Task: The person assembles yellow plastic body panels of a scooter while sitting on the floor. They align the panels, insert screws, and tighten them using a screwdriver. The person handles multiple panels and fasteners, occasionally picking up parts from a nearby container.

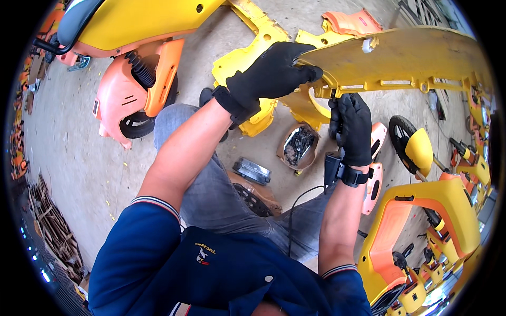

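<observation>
Both my hands wear black gloves. My left hand (276, 71) is closed on the near-left end of a curved yellow plastic panel (400, 60), thumb along its edge. The panel is raised and reaches off to the right, with slots and tabs along its lower rim. Just under that end, my right hand (352, 124) has its fingers curled close to a tab. What it holds is mostly hidden behind the glove. A dark boxy part (331, 167) shows beside the right wrist, and a black cable (298, 203) runs down from near it over my leg.
On the floor between my legs are a box of small metal parts (298, 147) and a clear-topped case (252, 171). Yellow body panels (253, 50) lie ahead. A yellow and pink scooter (121, 100) stands left; a yellow-orange frame (390, 237) is close on the right. Wooden sticks (55, 226) lie far left.
</observation>
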Demonstrator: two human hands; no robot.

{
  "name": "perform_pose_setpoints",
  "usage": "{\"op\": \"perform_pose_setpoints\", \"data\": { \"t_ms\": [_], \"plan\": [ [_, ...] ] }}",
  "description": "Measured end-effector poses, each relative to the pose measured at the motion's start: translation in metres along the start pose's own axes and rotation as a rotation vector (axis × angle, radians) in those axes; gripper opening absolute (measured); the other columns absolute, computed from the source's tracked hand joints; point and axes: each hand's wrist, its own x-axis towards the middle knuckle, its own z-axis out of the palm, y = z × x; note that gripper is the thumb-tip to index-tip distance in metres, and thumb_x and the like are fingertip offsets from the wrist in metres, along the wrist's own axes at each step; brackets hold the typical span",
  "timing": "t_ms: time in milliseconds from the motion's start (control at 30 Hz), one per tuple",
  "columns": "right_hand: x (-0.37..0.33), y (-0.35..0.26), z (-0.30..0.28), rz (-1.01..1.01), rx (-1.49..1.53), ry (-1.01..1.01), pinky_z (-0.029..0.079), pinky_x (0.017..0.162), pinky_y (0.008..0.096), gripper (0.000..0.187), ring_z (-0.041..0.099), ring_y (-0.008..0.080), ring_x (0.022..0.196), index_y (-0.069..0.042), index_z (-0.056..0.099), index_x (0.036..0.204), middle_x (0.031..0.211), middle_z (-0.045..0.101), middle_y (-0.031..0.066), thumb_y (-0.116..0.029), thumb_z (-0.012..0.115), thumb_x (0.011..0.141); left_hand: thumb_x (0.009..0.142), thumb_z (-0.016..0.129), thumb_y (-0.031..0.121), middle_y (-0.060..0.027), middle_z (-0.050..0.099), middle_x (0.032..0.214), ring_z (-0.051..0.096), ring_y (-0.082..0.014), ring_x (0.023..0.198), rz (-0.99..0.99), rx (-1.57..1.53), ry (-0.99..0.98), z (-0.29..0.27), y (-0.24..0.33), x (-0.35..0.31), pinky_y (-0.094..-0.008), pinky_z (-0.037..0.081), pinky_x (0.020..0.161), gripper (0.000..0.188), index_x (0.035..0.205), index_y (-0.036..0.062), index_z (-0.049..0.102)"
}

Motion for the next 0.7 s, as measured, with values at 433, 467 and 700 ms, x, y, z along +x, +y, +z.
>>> {"op": "perform_pose_setpoints", "data": {
  "t_ms": [433, 467, 700],
  "plan": [
    [-0.008, 0.002, 0.004, -0.067, 0.086, 0.046, 0.04, 0.053, 0.0207, 0.019, 0.05, 0.007, 0.057, -0.001, 0.062, 0.098, 0.072, 0.056, 0.0003, -0.02, 0.061, 0.098, 0.089, 0.071, 0.019, -0.0056, 0.074, 0.093, 0.062, -0.0089, 0.08, -0.014, -0.018, 0.002, 0.001, 0.001, -0.002, -0.0277, 0.049, 0.074, 0.031, 0.113, 0.0, 0.07],
    [-0.009, 0.001, 0.002, -0.073, 0.088, 0.035, 0.04, 0.053, 0.0206, 0.018, 0.05, 0.0068, 0.057, -0.001, 0.062, 0.098, 0.072, 0.055, 0.0002, -0.02, 0.062, 0.098, 0.089, 0.071, 0.02, -0.0056, 0.074, 0.093, 0.062, -0.0089, 0.08, -0.027, -0.012, -0.006, 0.0, 0.001, -0.001, -0.0276, 0.049, 0.074, 0.031, 0.113, 0.0, 0.07],
    [-0.009, 0.0, 0.003, -0.097, 0.017, 0.076, 0.04, 0.053, 0.0205, 0.016, 0.051, 0.007, 0.057, 0.0, 0.063, 0.097, 0.073, 0.057, 0.0004, -0.016, 0.062, 0.096, 0.088, 0.072, 0.021, -0.0061, 0.074, 0.092, 0.061, -0.0091, 0.079, -0.026, -0.019, -0.006, 0.0, 0.002, -0.001, -0.0274, 0.049, 0.072, 0.032, 0.113, -0.0002, 0.07]
  ]
}}
